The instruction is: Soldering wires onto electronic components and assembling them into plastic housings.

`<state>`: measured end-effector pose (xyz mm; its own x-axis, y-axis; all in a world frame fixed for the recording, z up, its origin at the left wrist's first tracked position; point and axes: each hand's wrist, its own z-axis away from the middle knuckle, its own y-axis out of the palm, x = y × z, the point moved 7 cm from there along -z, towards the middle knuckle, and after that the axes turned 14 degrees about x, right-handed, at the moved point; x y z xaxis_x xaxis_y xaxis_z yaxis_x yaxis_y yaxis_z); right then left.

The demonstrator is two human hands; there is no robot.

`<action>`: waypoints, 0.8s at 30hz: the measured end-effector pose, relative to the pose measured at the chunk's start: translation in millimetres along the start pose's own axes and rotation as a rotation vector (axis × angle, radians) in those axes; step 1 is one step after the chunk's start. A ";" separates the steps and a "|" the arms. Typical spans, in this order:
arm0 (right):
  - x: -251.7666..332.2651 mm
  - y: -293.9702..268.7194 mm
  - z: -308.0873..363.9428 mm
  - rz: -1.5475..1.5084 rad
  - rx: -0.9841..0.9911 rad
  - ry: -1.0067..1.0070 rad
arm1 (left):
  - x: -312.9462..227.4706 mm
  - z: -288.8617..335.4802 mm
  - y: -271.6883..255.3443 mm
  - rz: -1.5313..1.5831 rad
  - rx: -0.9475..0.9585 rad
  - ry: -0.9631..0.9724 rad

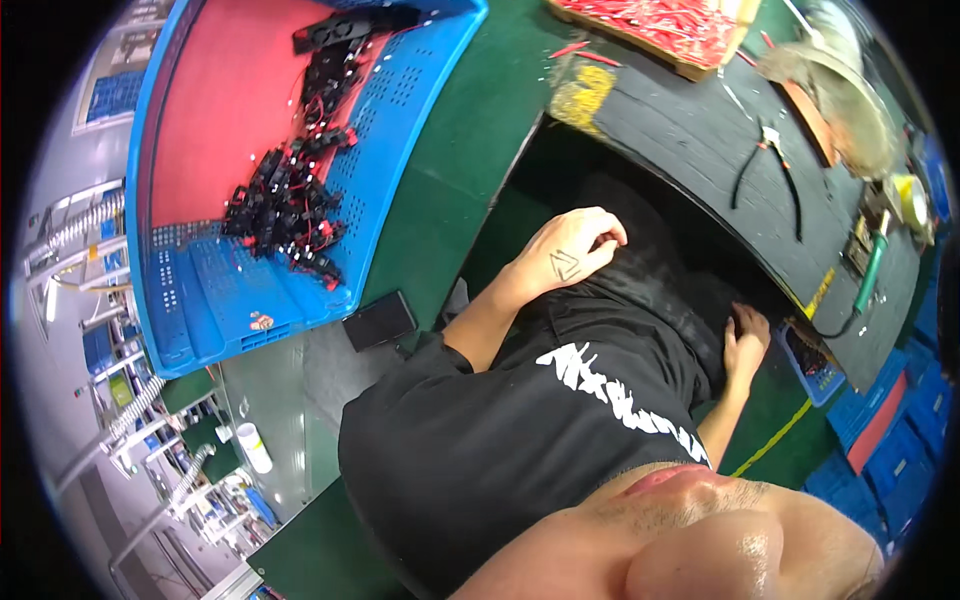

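Observation:
My left hand (568, 250) rests on the dark trousers (640, 255) over my lap. Its fingers curl loosely, with a gap between thumb and forefinger and nothing visible between them. Farther right, my right hand (746, 342) lies against the side of my thigh, near the bench edge, its fingers loosely bent and apart. I see no object in it, though its palm side is hidden. Beyond the left hand stands a blue plastic crate (400, 160) with a red sheet inside and a pile of small black parts with red bits (285, 205).
On the dark bench mat (690, 130) lie pliers (768, 150) and a green-handled soldering iron (872, 262). A cardboard tray of red pieces (660, 20) sits at the back, near a fume hood (835, 100) and a tape roll (910, 200). A small blue basket (812, 365) hangs low on the right.

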<state>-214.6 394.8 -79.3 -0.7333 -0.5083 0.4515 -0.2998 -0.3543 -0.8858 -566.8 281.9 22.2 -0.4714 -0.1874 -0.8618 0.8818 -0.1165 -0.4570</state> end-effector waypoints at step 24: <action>-149.0 45.4 -10.2 0.806 0.351 0.446 | 29.3 29.8 -9.8 0.244 0.234 -0.051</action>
<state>-125.1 462.5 -187.8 -0.8233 -0.3830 -0.4189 0.5360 -0.2819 -0.7958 -589.7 248.5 8.0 -0.2525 -0.2852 -0.9246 0.9441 -0.2820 -0.1708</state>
